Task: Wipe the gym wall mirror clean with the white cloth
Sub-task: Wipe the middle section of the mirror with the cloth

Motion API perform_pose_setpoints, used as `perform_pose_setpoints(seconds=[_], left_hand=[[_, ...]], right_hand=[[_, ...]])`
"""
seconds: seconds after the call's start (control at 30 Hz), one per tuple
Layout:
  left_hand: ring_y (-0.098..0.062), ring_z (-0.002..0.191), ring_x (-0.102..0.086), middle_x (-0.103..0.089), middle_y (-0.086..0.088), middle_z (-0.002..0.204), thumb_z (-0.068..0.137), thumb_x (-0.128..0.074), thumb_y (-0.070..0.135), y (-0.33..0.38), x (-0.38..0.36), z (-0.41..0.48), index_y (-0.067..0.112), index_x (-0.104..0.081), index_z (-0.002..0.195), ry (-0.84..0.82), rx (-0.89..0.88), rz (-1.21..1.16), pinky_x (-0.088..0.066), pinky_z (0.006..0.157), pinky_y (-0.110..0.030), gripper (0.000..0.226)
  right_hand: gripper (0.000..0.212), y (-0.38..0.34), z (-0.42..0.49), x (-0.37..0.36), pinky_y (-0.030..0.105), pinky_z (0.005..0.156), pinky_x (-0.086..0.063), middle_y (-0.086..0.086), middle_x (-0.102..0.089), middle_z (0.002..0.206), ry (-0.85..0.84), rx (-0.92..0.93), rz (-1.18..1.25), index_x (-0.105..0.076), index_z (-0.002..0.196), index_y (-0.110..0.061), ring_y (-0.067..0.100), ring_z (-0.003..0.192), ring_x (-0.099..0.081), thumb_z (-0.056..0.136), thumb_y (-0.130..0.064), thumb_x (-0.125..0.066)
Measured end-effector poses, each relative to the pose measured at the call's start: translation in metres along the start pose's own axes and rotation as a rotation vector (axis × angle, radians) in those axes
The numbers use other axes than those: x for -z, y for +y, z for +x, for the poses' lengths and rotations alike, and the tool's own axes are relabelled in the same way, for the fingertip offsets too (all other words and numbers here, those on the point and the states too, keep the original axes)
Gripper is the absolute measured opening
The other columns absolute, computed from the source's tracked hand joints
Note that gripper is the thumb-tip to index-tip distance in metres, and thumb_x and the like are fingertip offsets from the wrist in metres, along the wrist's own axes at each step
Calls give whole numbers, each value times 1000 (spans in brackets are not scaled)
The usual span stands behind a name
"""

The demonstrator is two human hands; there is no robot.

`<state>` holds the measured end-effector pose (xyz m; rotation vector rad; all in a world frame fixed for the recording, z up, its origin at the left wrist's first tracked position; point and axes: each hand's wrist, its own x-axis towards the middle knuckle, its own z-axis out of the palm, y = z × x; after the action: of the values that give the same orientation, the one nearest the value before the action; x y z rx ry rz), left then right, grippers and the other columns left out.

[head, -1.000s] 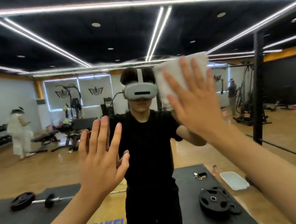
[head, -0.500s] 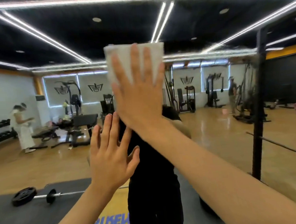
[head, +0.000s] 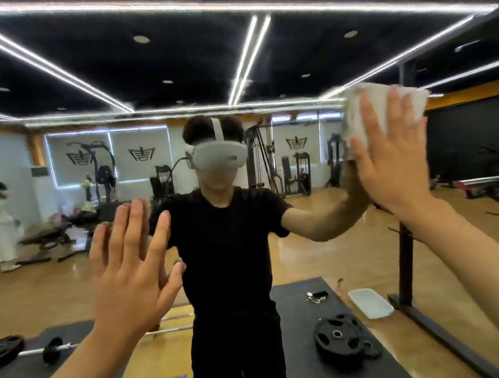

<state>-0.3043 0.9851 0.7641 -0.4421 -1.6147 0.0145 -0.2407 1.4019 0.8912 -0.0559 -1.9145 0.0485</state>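
Pressing white cloth point(head: 364, 108) flat on mirror point(head: 319, 257), upper right: right hand point(head: 392, 162), fingers straight, spread. Left hand point(head: 130, 272) flat on glass lower left, holds nothing. Open glass between them. Black post point(head: 406, 255) below the right hand.

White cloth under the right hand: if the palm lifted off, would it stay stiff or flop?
Probably floppy: the white cloth looks soft, with fuzzy edges. Likely light, since the right hand pins it to the mirror with flat fingers alone. Unpinned, it would probably drop.
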Motion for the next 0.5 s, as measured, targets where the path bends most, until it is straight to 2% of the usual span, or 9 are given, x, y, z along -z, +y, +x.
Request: perform_pose_setpoints(seconds=[0.07,0.17,0.23,0.4,0.5], left_hand=[[-41,160,-21,-20,-22,173,100,-45,48,1,-1,0,12,-40,161,5,-2,18,-18,127,-62,71],[-40,160,-20,-19,-22,173,100,-45,48,1,-2,1,13,-38,162,3,2,25,-19,127,-63,72],[-40,161,-19,-19,-22,173,101,-44,48,2,-3,0,12,-38,162,-3,4,15,-19,127,-63,71],[-37,161,-20,-19,-21,173,101,-47,49,-3,0,0,10,-36,162,1,-2,7,-16,129,-58,73],[-36,161,-20,-22,-21,172,99,-51,49,-5,1,-1,6,-41,158,6,4,-7,-16,130,-57,74]], right_hand=[[65,-3,-2,-2,69,126,-7,13,7,176,33,-124,38,-1,169,-29,39,161,4,111,-56,-16],[65,-61,6,-14,70,125,-4,15,10,175,106,-249,112,4,168,-27,40,161,8,113,-53,-17],[64,-117,11,-22,69,125,-1,15,10,175,122,-155,124,2,169,-28,40,161,10,113,-50,-19],[63,-262,-6,-38,64,126,2,16,4,176,94,248,128,-8,169,-29,38,162,8,111,-49,-22],[64,-290,-17,-41,63,125,-2,13,7,176,19,410,88,-5,169,-31,37,161,10,111,-49,-22]])
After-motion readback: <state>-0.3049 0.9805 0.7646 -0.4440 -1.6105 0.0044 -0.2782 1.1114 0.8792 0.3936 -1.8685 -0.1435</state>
